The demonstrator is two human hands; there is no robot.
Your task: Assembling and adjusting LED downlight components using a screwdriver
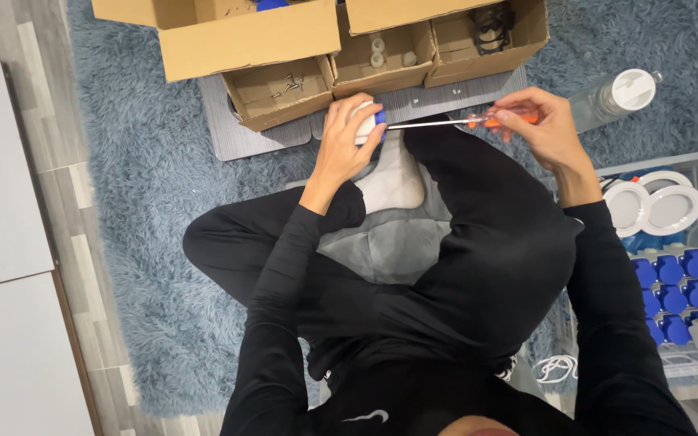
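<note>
I sit cross-legged on a shaggy blue-grey rug [147,194]. My left hand [347,139] is wrapped around a small white and blue plastic part [372,123], held above my white-socked foot. My right hand [539,123] grips the orange handle of a screwdriver [446,123]. Its thin metal shaft runs leftward, and the tip meets the part in my left hand.
Several open cardboard boxes [284,48] stand ahead on a grey board [236,137]; one holds loose screws [287,83]. A clear bottle [616,95] lies at the right. A white wire basket [680,258] at my right holds blue plugs and white round parts. White furniture [2,242] is at the left.
</note>
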